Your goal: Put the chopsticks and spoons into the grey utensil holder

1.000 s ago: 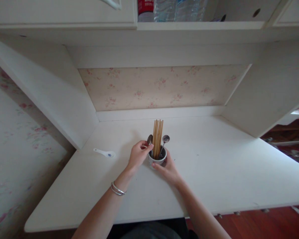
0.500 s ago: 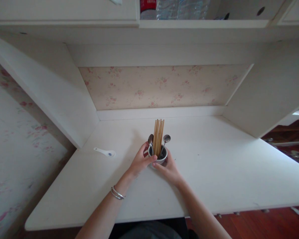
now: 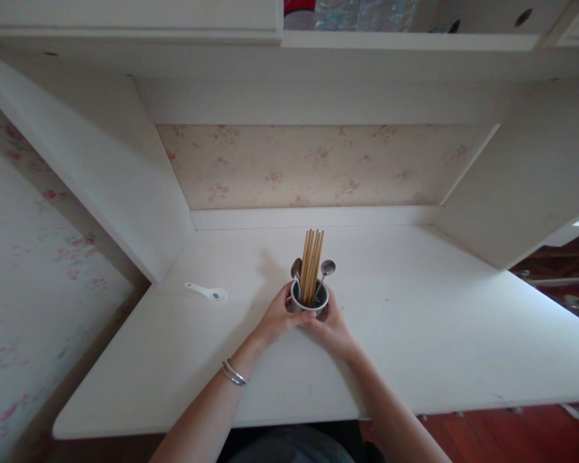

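Between my two hands is a small grey utensil holder (image 3: 324,299) with a pale rim and a dark inside. Several wooden chopsticks (image 3: 311,263) stand upright in it. One metal spoon (image 3: 296,267) leans out on the left and another metal spoon (image 3: 327,267) on the right, bowls up. My left hand (image 3: 280,316) wraps the holder's left side, thumb across the front. Around the right side curls my right hand (image 3: 334,329), its thumb meeting the left one at the front. The holder's underside is hidden by my hands.
A white ceramic spoon (image 3: 206,291) with a blue mark lies on the white desk (image 3: 424,334), left of my hands. Side panels flank the desk, and an overhead shelf (image 3: 390,41) holds clear plastic bottles. Floral wallpaper covers the back.
My left thumb has slid down from the holder's rim to its front wall. The view has shifted slightly; both hands still hold the holder and the white spoon lies where it was.
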`<action>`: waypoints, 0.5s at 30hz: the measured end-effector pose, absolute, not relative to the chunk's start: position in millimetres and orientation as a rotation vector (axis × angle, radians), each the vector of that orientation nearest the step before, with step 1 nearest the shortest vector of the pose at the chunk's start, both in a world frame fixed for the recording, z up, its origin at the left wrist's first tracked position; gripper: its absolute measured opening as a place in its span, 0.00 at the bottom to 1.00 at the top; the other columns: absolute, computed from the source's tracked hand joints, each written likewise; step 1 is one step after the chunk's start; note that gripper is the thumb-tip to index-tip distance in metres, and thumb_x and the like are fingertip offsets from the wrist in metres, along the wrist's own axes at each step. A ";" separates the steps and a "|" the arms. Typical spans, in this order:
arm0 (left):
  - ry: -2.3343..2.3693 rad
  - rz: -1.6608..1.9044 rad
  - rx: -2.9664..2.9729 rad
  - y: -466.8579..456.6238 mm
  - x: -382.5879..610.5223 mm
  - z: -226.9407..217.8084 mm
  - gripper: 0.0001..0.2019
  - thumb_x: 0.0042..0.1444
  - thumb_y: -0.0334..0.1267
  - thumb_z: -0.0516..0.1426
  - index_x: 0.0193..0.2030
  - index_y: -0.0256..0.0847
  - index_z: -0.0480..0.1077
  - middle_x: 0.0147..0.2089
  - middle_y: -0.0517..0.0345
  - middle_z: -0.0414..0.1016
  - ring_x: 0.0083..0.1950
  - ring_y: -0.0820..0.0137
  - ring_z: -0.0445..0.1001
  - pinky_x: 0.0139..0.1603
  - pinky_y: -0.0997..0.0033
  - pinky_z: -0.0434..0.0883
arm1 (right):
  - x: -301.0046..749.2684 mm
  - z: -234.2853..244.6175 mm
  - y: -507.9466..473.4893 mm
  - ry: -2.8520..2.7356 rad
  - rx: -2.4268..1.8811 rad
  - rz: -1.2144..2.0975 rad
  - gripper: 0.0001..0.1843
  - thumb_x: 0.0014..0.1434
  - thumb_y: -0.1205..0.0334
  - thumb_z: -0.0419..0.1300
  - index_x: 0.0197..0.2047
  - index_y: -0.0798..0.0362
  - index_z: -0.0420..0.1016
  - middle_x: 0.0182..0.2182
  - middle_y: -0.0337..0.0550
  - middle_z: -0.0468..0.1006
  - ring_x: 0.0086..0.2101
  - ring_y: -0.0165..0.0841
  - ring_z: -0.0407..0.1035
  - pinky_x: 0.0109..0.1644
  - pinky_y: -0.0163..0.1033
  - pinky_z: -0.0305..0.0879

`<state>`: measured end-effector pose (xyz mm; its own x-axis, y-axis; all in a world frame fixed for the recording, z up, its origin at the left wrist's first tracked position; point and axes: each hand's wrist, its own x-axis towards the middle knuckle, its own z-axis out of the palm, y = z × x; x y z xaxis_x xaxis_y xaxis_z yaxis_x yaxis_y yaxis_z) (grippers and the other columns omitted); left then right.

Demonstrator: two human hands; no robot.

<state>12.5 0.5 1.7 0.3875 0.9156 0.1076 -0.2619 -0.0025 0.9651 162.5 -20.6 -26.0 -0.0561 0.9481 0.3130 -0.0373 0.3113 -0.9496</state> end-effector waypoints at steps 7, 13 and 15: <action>0.664 1.055 1.209 -0.1 11.8 5.6 0.34 0.41 0.36 0.70 0.57 0.39 0.65 0.56 0.45 0.73 0.56 0.58 0.72 0.58 0.58 0.67 | 170.4 -18.7 -29.3 -1.327 -0.944 1.131 0.47 0.49 0.61 0.70 0.67 0.41 0.51 0.63 0.47 0.63 0.61 0.45 0.60 0.64 0.58 0.54; 0.682 1.066 1.200 0.8 11.4 7.2 0.34 0.38 0.38 0.71 0.54 0.39 0.68 0.55 0.45 0.73 0.55 0.56 0.72 0.58 0.56 0.66 | 168.7 1.3 -37.1 -0.990 -0.952 0.632 0.27 0.53 0.63 0.62 0.57 0.44 0.65 0.52 0.45 0.70 0.56 0.40 0.63 0.62 0.55 0.56; 0.686 1.052 1.172 1.1 11.0 8.0 0.35 0.37 0.38 0.72 0.55 0.39 0.68 0.55 0.44 0.73 0.55 0.56 0.72 0.58 0.56 0.66 | 157.3 16.9 -42.6 -0.983 -0.982 0.403 0.19 0.54 0.64 0.62 0.50 0.47 0.68 0.43 0.43 0.72 0.46 0.37 0.68 0.54 0.50 0.62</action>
<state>11.0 1.1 8.0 0.3872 0.9182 0.0835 -0.2930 0.0367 0.9554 157.3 -42.6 16.9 0.5274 0.6808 0.5083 0.1274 0.5282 -0.8395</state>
